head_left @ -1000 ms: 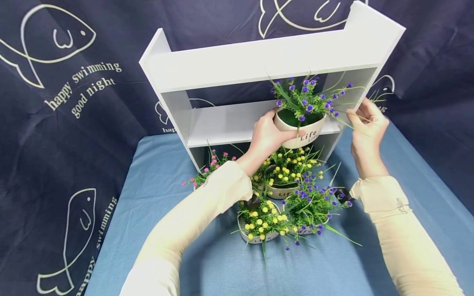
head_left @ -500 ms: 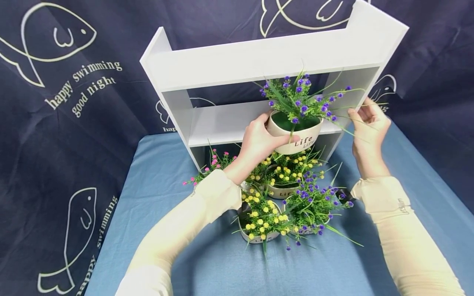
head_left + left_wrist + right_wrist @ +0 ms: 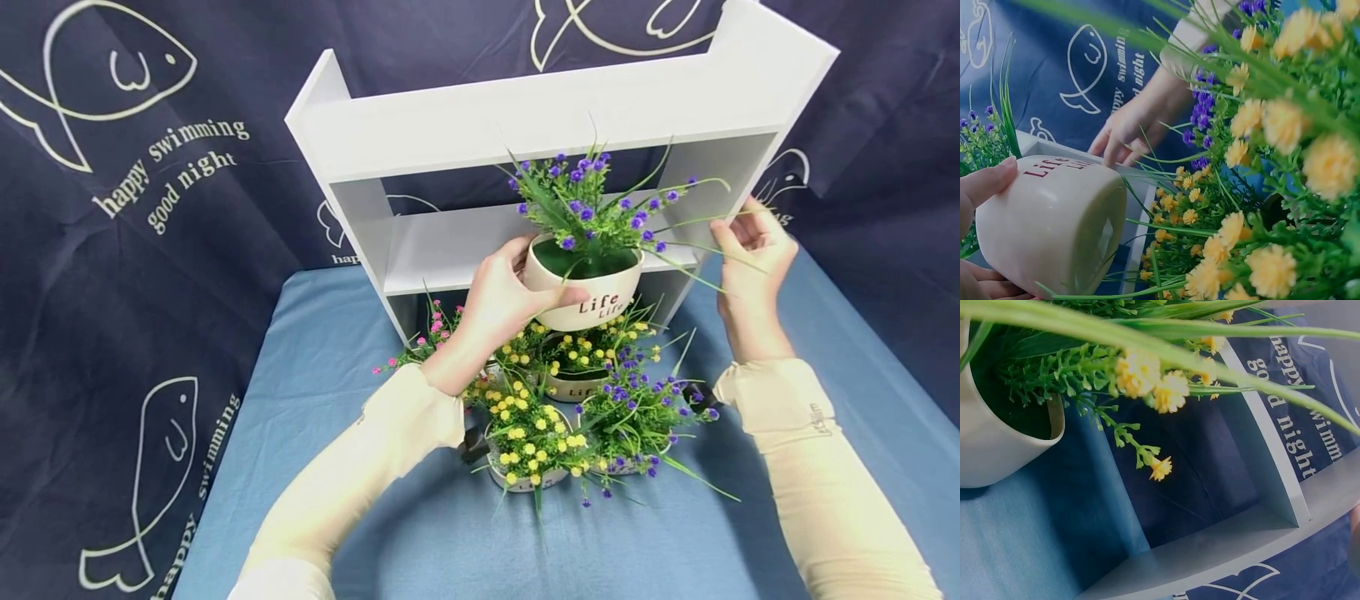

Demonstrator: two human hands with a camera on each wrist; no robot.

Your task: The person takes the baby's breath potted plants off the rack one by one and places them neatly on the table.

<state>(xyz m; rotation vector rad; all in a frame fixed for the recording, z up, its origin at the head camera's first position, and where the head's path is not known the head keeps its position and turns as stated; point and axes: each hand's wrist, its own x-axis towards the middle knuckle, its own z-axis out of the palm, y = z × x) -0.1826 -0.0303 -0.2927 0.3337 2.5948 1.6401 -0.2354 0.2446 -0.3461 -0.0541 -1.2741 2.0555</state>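
Observation:
My left hand grips a cream oval flowerpot lettered "Life", thumb across its front and fingers at its left side. Purple artificial flowers and long grass blades rise from it. The pot hangs in front of the middle board of the white shelf, above other potted plants; its smooth underside faces the left wrist view, where the pot looks tilted. My right hand pinches the front edge of the shelf's right side panel, with some fingers hidden behind it.
On the blue tablecloth below, pots of yellow flowers and purple flowers crowd together before the shelf. Pink flowers stand at its lower left. A dark fish-print curtain hangs behind.
My left hand has drawn the purple-flowered pot left, down and away from the shelf's right panel. My right hand has kept hold of that panel, which has shifted slightly in view.

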